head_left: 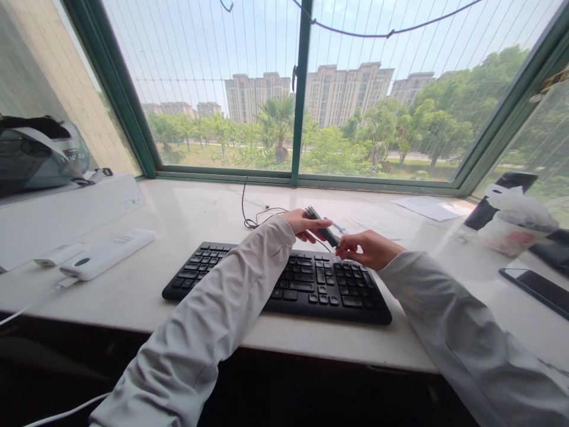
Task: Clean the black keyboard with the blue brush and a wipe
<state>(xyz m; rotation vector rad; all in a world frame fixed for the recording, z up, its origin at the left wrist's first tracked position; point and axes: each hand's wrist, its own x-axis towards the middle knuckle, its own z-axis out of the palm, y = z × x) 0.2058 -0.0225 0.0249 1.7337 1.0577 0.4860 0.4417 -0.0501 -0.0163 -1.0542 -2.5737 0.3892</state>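
Above the back edge of a black keyboard (306, 279), my left hand (303, 224) grips a slim dark bar-shaped object (323, 227) whose exact kind I cannot make out. The bar slants down toward my right hand (365, 248). Thumb and fingers of that hand are pinched together at the bar's lower end, over the number pad. Something small and pale shows under those fingertips, too small to name. A thin blue item (338, 228) lies on the white surface just behind the bar. My left forearm covers part of the keys.
A thin black cable (249, 223) curls behind the keyboard. At left are a white power bank (109, 254) with a cable, a white box (111, 204) and a helmet (40, 151). On the right lie a phone (537, 289), a plastic bag (515, 222) and paper (427, 207).
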